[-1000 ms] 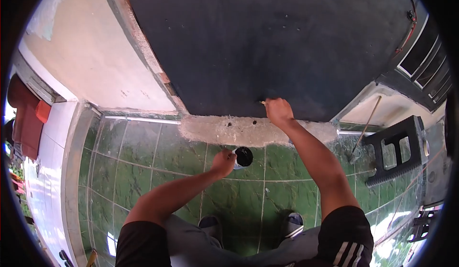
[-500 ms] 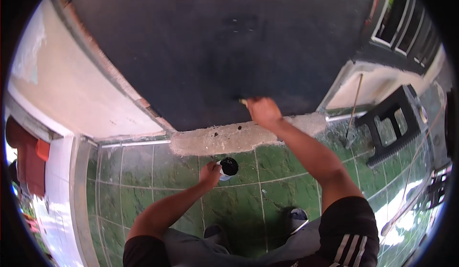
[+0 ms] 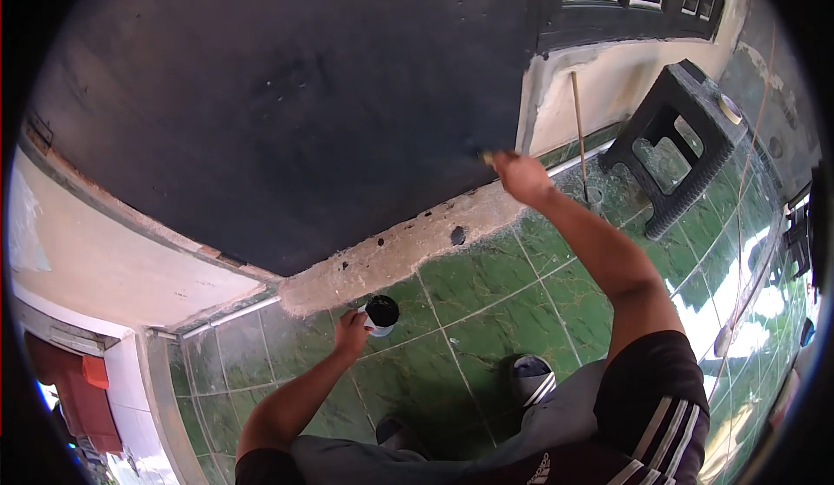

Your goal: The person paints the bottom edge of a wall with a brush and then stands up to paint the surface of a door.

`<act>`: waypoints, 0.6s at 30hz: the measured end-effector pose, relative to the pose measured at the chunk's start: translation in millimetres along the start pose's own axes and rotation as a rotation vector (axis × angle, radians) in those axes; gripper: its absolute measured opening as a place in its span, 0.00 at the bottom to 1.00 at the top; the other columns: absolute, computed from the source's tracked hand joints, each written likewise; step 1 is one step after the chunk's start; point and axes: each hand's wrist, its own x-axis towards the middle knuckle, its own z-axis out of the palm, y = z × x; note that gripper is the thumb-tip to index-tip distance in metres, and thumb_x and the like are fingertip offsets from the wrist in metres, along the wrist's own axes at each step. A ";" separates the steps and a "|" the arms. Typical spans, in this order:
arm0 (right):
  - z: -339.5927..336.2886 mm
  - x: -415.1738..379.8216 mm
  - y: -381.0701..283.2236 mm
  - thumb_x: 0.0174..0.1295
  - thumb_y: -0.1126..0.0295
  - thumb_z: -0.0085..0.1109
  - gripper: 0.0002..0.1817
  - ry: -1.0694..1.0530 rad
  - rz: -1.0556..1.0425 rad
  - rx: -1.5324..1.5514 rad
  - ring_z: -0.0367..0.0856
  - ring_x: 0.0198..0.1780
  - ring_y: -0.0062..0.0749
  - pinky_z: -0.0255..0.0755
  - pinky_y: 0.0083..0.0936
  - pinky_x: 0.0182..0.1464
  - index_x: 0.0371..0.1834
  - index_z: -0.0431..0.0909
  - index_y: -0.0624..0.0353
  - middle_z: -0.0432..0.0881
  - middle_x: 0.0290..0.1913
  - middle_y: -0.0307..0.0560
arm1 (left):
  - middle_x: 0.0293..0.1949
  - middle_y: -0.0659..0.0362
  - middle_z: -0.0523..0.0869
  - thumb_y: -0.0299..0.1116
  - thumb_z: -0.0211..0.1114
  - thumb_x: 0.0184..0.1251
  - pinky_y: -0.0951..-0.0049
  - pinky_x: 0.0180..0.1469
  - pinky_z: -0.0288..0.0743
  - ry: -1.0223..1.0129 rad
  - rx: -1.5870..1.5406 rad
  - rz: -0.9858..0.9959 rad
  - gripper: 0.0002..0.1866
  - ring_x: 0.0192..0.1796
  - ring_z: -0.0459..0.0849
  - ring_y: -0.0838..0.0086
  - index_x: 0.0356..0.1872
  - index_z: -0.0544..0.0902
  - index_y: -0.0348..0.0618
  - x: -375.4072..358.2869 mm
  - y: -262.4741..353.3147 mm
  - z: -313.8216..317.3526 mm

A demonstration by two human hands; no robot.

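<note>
My right hand (image 3: 524, 179) is closed around a paintbrush (image 3: 488, 157), its tip against the lower right part of a dark door (image 3: 347, 120). Most of the brush's handle is hidden by my fingers. Lower and to the left, my left hand (image 3: 351, 332) grips a white cup (image 3: 380, 330) by its side. Black paint (image 3: 382, 310) shows inside the cup, which I hold above the green tiled floor.
A black plastic stool (image 3: 665, 151) stands at the right with a roll of tape (image 3: 730, 109) on top. Beside it a thin stick (image 3: 579, 129) leans on the wall. A rough concrete sill (image 3: 408, 246) runs below the door. Green tiles (image 3: 486, 337) lie around my feet.
My view has turned, so the door tilts and shifts left. The right hand with the brush has moved right along the door's lower part. My left hand still holds the cup.
</note>
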 end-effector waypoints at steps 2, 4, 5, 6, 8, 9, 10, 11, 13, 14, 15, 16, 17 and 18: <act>11.4 -3.0 18.9 0.62 0.72 0.56 0.08 -0.205 0.005 -0.119 0.85 0.41 0.57 0.80 0.48 0.46 0.41 0.82 0.57 0.85 0.38 0.60 | 0.26 0.53 0.83 0.33 0.60 0.67 0.70 0.29 0.79 0.014 0.009 0.009 0.11 0.25 0.84 0.69 0.32 0.82 0.32 -1.5 14.2 7.8; 0.9 10.1 29.6 0.60 0.72 0.55 0.09 -0.214 -0.029 -0.098 0.85 0.42 0.56 0.80 0.48 0.48 0.41 0.83 0.56 0.85 0.39 0.60 | 0.25 0.53 0.83 0.32 0.60 0.67 0.70 0.29 0.79 0.026 0.033 0.014 0.11 0.25 0.84 0.69 0.32 0.82 0.32 -8.5 23.4 18.8; -9.8 30.4 35.3 0.60 0.73 0.56 0.08 -0.132 -0.059 -0.106 0.85 0.41 0.55 0.80 0.47 0.48 0.40 0.83 0.56 0.85 0.38 0.58 | 0.25 0.53 0.83 0.32 0.60 0.68 0.70 0.29 0.79 0.023 -0.009 0.014 0.11 0.25 0.84 0.69 0.32 0.81 0.32 -7.7 25.2 24.6; -43.7 48.9 26.6 0.61 0.72 0.56 0.07 0.007 -0.076 -0.089 0.85 0.40 0.55 0.80 0.46 0.47 0.39 0.83 0.56 0.85 0.37 0.57 | 0.26 0.54 0.83 0.33 0.60 0.68 0.70 0.29 0.79 0.020 -0.052 0.011 0.11 0.25 0.84 0.69 0.32 0.81 0.33 -7.3 23.1 29.9; -117.0 74.0 7.2 0.62 0.72 0.57 0.05 0.330 -0.124 -0.001 0.84 0.38 0.54 0.79 0.45 0.43 0.38 0.82 0.57 0.83 0.35 0.54 | 0.26 0.54 0.84 0.33 0.59 0.68 0.70 0.29 0.79 -0.005 -0.045 0.012 0.11 0.25 0.84 0.70 0.32 0.82 0.33 -8.0 23.8 36.8; -147.7 80.4 -1.6 0.63 0.72 0.58 0.05 0.516 -0.155 0.070 0.83 0.37 0.53 0.79 0.45 0.40 0.39 0.82 0.56 0.82 0.34 0.53 | 0.26 0.54 0.84 0.33 0.59 0.69 0.70 0.29 0.79 -0.025 0.004 0.017 0.12 0.25 0.84 0.70 0.32 0.82 0.32 -8.7 27.3 37.9; -182.5 79.1 -18.0 0.64 0.73 0.59 0.05 0.738 -0.161 0.143 0.83 0.36 0.53 0.78 0.44 0.38 0.40 0.82 0.56 0.81 0.34 0.51 | 0.27 0.54 0.84 0.33 0.59 0.69 0.71 0.29 0.79 -0.046 0.051 0.023 0.12 0.25 0.84 0.71 0.33 0.82 0.32 -8.7 31.2 39.0; -202.3 77.2 -28.7 0.64 0.73 0.59 0.05 0.956 -0.168 0.214 0.82 0.35 0.53 0.77 0.43 0.36 0.41 0.82 0.55 0.80 0.34 0.50 | 0.27 0.54 0.84 0.33 0.59 0.69 0.71 0.29 0.79 -0.055 0.050 0.014 0.12 0.25 0.84 0.71 0.33 0.82 0.32 -9.5 34.0 41.5; -202.4 79.5 -26.3 0.63 0.74 0.61 0.07 1.033 -0.197 0.260 0.82 0.35 0.52 0.77 0.43 0.34 0.43 0.82 0.55 0.79 0.34 0.49 | 0.27 0.54 0.85 0.33 0.60 0.69 0.72 0.30 0.79 -0.075 0.041 -0.002 0.12 0.26 0.84 0.71 0.32 0.82 0.32 -10.1 36.4 48.5; -202.2 79.1 -24.1 0.63 0.75 0.61 0.08 1.072 -0.212 0.281 0.82 0.34 0.52 0.76 0.43 0.34 0.44 0.82 0.55 0.79 0.34 0.49 | 0.27 0.54 0.85 0.33 0.60 0.69 0.72 0.30 0.79 -0.077 0.036 -0.008 0.12 0.26 0.85 0.71 0.32 0.82 0.31 -10.3 35.7 52.1; -183.8 76.3 -21.9 0.65 0.73 0.59 0.06 0.985 -0.171 0.254 0.82 0.35 0.54 0.77 0.44 0.35 0.44 0.82 0.56 0.79 0.34 0.50 | 0.27 0.53 0.85 0.33 0.60 0.69 0.72 0.30 0.79 -0.078 0.030 -0.011 0.12 0.26 0.85 0.71 0.33 0.82 0.31 -7.6 32.6 54.8; -148.6 72.7 -13.3 0.66 0.72 0.57 0.06 0.814 -0.116 0.200 0.83 0.35 0.54 0.78 0.45 0.36 0.43 0.81 0.57 0.79 0.34 0.51 | 0.27 0.53 0.85 0.33 0.60 0.69 0.73 0.31 0.79 -0.077 0.024 -0.017 0.13 0.26 0.85 0.71 0.33 0.82 0.31 -6.8 28.8 56.0; -109.8 66.1 -2.2 0.67 0.71 0.55 0.07 0.642 -0.061 0.147 0.83 0.36 0.55 0.78 0.46 0.37 0.43 0.81 0.57 0.79 0.34 0.51 | 0.28 0.53 0.85 0.33 0.60 0.70 0.73 0.31 0.79 -0.085 0.020 -0.025 0.12 0.26 0.85 0.71 0.33 0.82 0.31 -5.7 25.1 56.2; -79.7 49.7 3.3 0.67 0.71 0.53 0.08 0.452 -0.003 0.131 0.84 0.37 0.56 0.79 0.47 0.40 0.42 0.81 0.58 0.81 0.35 0.53 | 0.28 0.53 0.85 0.33 0.60 0.70 0.73 0.31 0.79 -0.093 0.016 -0.030 0.12 0.26 0.85 0.72 0.33 0.83 0.32 -2.7 22.3 55.7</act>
